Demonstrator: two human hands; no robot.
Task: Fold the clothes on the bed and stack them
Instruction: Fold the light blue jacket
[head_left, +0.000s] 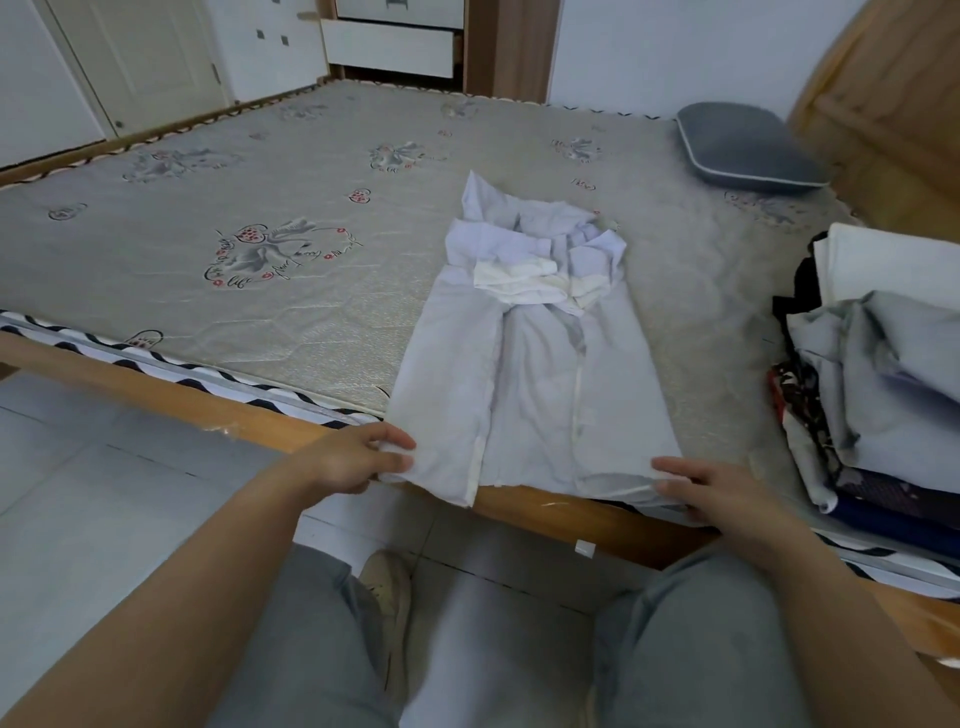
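Shirt (535, 364) lies sides-folded at the bed (260, 270) edge; left hand (358, 457) and right hand (722, 491) pinch its hem corners, probably to fold toward the collar. Stack (872, 395) sits alongside.

Single head-worn view, forward and down over the bed (311, 322), near.

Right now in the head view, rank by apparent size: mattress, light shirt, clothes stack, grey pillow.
1. mattress
2. light shirt
3. clothes stack, cut off by the frame edge, so its true extent is unsure
4. grey pillow, farthest away, so it looks smaller
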